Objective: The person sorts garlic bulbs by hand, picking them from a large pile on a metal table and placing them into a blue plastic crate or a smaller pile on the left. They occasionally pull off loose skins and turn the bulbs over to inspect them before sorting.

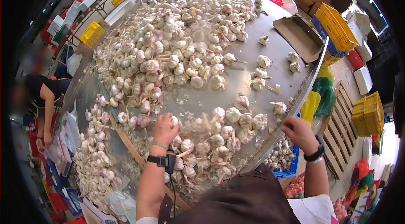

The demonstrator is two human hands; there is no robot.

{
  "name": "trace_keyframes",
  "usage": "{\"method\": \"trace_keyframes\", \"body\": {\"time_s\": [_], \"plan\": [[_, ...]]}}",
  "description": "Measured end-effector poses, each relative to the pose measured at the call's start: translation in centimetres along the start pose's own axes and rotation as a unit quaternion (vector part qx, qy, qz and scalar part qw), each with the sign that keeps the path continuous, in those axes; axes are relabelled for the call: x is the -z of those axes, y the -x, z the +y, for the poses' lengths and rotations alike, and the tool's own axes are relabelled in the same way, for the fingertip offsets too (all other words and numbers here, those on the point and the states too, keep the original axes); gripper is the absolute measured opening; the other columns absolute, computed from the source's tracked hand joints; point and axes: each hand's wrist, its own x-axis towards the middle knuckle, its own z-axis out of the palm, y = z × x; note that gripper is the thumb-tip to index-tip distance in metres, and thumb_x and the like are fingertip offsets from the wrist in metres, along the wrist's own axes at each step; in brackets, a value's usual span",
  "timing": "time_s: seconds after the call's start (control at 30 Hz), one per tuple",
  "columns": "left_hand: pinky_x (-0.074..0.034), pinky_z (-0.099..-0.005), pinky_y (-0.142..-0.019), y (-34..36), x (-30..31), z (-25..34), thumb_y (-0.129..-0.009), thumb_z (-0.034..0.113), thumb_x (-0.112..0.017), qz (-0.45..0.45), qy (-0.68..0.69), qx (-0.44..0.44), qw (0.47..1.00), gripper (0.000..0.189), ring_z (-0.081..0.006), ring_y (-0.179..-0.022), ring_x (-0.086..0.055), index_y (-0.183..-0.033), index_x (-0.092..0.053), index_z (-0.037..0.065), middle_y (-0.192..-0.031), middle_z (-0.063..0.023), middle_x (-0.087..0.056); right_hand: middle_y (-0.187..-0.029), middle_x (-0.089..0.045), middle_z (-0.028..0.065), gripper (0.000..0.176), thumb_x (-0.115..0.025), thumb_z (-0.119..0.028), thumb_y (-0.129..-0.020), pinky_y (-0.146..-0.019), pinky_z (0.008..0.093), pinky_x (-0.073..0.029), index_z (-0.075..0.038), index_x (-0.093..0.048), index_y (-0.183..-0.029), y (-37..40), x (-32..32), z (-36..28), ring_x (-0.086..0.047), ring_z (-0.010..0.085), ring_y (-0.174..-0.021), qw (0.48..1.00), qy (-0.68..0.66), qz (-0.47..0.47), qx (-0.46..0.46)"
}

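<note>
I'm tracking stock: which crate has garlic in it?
The blue crate beside the metal table, below the right hand: garlic bulbs show inside it, and I can make out none in the others.

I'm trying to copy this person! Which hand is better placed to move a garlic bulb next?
Probably the left hand: it holds a garlic bulb. The right hand is by the edge of the table, with no bulb showing in it.

left hand [165, 130] gripping garlic bulb [174, 121] — metal table [241, 78]
</note>
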Motion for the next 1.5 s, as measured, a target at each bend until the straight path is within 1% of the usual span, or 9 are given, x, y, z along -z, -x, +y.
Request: {"method": "trace_keyframes", "body": {"time_s": [0.1, 0.2, 0.3, 0.5, 0.67, 1.17, 1.27, 1.43, 1.5], "plan": [[-0.053, -0.0409, -0.082, 1.3, -0.9, -1.3, -0.086, 0.019, -0.068, 0.038, 0.272, 0.057, 0.96, 0.034, -0.0299, -0.101, -0.064, -0.116, -0.057, 0.009, -0.113, -0.0129, -0.062, -0.091, -0.064, 0.0166, 0.018, -0.064, -0.015, -0.085, -0.078, 0.0467, -0.051, -0.006, -0.064, -0.1, -4.8, -2.8, -4.2, -0.062, 0.0379, -0.091, 0.994, 0.054, -0.044, 0.081], [-0.057, -0.0348, -0.072, 5.7, 4.1, 1.8, -0.092, 0.019, -0.06, 0.033, 0.821, 0.155, 0.548, 0.015, -0.0241, -0.096, -0.065, -0.103, -0.061, 0.009, -0.107, -0.0117, -0.065, -0.103, -0.062, 0.0165, 0.023, -0.067, -0.014, -0.081, -0.084, 0.0427, -0.051, -0.004, -0.063, -0.101, -8.5, -7.4, -5.6, -0.061, 0.036, -0.098, 0.974, 0.106, -0.079, 0.186], [-0.058, -0.0347, -0.067, 9.5, 6.3, 1.6, -0.093, 0.02, -0.06, 0.059, 0.87, 0.21, 0.441, 0.014, -0.0238, -0.093, -0.066, -0.099, -0.062, 0.007, -0.104, -0.0114, -0.066, -0.105, -0.062, 0.0169, 0.028, -0.07, -0.013, -0.076, -0.087, 0.0436, -0.051, -0.004, -0.064, -0.102, -11.5, -10.2, -7.2, -0.061, 0.0366, -0.101, 0.947, 0.195, -0.133, 0.217], [-0.057, -0.0369, -0.066, 11.6, 4.4, 0.5, -0.09, 0.014, -0.063, -0.003, 0.588, 0.268, 0.763, 0.006, -0.0249, -0.082, -0.067, -0.093, -0.065, 0.01, -0.1, -0.0108, -0.067, -0.106, -0.064, 0.017, 0.019, -0.065, -0.006, -0.075, -0.084, 0.0444, -0.053, -0.004, -0.067, -0.094, -14.5, -10.8, -8.8, -0.063, 0.0353, -0.1, 0.914, 0.262, -0.236, 0.203], [-0.055, -0.0459, -0.074, 9.1, 1.8, 5.0, -0.081, 0.009, -0.059, 0.0, 0.025, -0.091, 0.996, 0.023, -0.0385, -0.08, -0.065, -0.103, -0.065, 0.011, -0.103, -0.0185, -0.061, -0.102, -0.063, 0.0151, 0.021, -0.064, -0.008, -0.08, -0.083, 0.0464, -0.052, -0.006, -0.067, -0.101, -16.9, -9.6, -5.7, -0.063, 0.0347, -0.098, 0.935, 0.265, -0.155, 0.179], [-0.057, -0.0361, -0.071, 9.4, 2.1, 2.7, -0.087, 0.012, -0.061, -0.093, 0.304, 0.06, 0.946, 0.04, -0.0276, -0.085, -0.066, -0.126, -0.052, 0.008, -0.099, -0.014, -0.061, -0.1, -0.067, 0.0171, 0.029, -0.067, -0.015, -0.084, -0.08, 0.0401, -0.054, -0.001, -0.06, -0.109, -12.4, -3.9, -6.7, -0.066, 0.0302, -0.095, 0.992, 0.065, -0.098, 0.049], [-0.06, -0.0364, -0.058, 11.8, 3.7, 4.2, -0.095, 0.036, -0.06, -0.188, 0.771, 0.178, 0.582, 0.045, -0.0306, -0.096, -0.066, -0.127, -0.051, 0.007, -0.105, -0.0164, -0.062, -0.092, -0.067, 0.0061, 0.041, -0.074, -0.027, -0.088, -0.079, 0.0324, -0.051, -0.005, -0.059, -0.119, -9.7, -4.2, -9.1, -0.064, 0.0166, -0.095, 0.928, -0.326, -0.179, -0.019], [-0.058, -0.0413, -0.083, 15.8, 0.5, 7.5, -0.077, 0.087, -0.045, -0.334, 0.858, 0.136, 0.367, 0.113, -0.0284, -0.103, -0.066, -0.145, -0.037, -0.003, -0.131, -0.0217, -0.056, -0.113, -0.065, 0.0193, 0.056, -0.07, -0.04, -0.09, -0.089, 0.0413, -0.05, -0.001, -0.054, -0.127, -4.7, -9.7, -15.3, -0.064, 0.0311, -0.105, 0.894, -0.229, -0.23, 0.31], [-0.058, -0.0371, -0.082, 17.2, 0.7, 8.8, -0.075, 0.09, -0.045, -0.247, 0.819, 0.226, 0.467, 0.116, -0.0251, -0.096, -0.067, -0.143, -0.04, -0.003, -0.131, -0.0204, -0.056, -0.121, -0.06, 0.0233, 0.063, -0.071, -0.045, -0.087, -0.095, 0.0457, -0.047, -0.001, -0.053, -0.129, -4.1, -10.4, -17.0, -0.059, 0.0382, -0.111, 0.847, -0.184, -0.341, 0.364]]}}
